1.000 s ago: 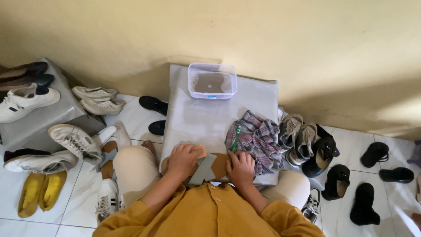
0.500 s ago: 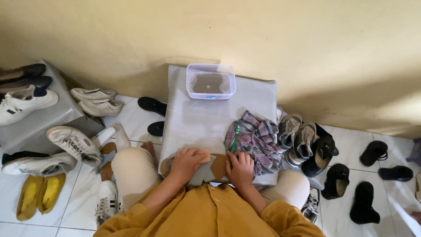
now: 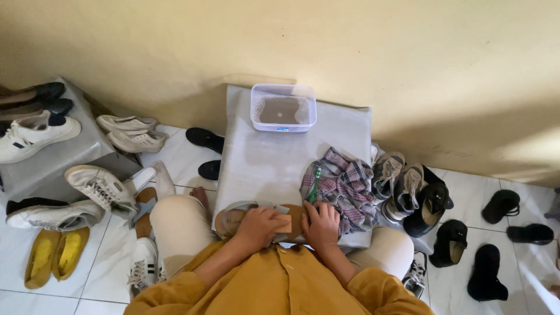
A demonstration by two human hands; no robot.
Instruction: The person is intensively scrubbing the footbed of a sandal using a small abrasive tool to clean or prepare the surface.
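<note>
Left hand (image 3: pixel 261 224) pressed flat on a tan flat sandal with grey straps (image 3: pixel 245 216), fingers curled loosely over a small tan rectangular block (image 3: pixel 283 223) at the sandal's middle; grip on the block not fully visible. Right hand (image 3: pixel 322 224) just beside, palm down on the sandal's right end, fingers spread and half open, clasping nothing that can be seen. Sandal lying at the near edge of the large grey cloth-covered low table (image 3: pixel 274 157), long axis running left to right across the lap, toe end poking out left of the left hand; both hands on it, left covering more. Forearms in mustard-yellow sleeves, bent in from below, wrists low. Further back on the table, against the wall: clear rectangular plastic tub of murky water (image 3: pixel 283 108). Right of the sandal on the table: crumpled plaid cloth (image 3: pixel 344 184), with a green-handled toothbrush (image 3: pixel 314 185) lying on its left edge, close above the right hand, handle pointing toward the fingers.
</note>
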